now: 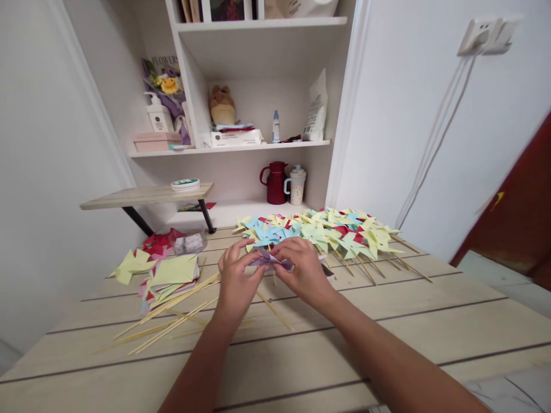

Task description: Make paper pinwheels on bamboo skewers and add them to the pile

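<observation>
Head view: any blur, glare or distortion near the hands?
Head view: left hand, right hand and the purple paper they pinch are fairly sharp; head view: red door at the right edge smears; head view: wide-angle bend tilts the uprights of the shelf; head view: light soft, no glare on the table.

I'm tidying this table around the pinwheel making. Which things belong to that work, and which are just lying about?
Belongs: left hand and right hand on the purple paper; wooden sticks; paper stack; finished pinwheels.
Lying about: red jug; cup; pump bottle; plush toy, all on the shelves.
</observation>
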`<move>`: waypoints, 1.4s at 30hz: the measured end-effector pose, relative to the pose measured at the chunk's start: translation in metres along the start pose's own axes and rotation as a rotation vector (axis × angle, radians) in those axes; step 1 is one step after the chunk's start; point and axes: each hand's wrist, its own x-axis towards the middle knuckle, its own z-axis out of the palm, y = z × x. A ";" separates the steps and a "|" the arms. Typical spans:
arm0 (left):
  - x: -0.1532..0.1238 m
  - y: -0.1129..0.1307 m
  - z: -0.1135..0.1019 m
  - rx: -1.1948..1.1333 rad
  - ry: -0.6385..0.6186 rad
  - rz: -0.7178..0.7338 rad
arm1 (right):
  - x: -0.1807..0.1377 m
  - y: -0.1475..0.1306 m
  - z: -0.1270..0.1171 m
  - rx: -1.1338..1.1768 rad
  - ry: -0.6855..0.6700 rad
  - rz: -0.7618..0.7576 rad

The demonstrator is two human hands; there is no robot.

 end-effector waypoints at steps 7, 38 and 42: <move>0.001 0.000 0.000 0.001 -0.016 0.001 | 0.000 -0.002 -0.001 0.001 -0.023 0.022; -0.007 -0.028 0.013 -0.714 0.113 -0.782 | -0.007 0.014 -0.006 0.550 -0.388 0.514; -0.009 -0.029 0.016 -0.712 0.084 -0.733 | -0.016 0.020 0.003 0.525 -0.525 0.433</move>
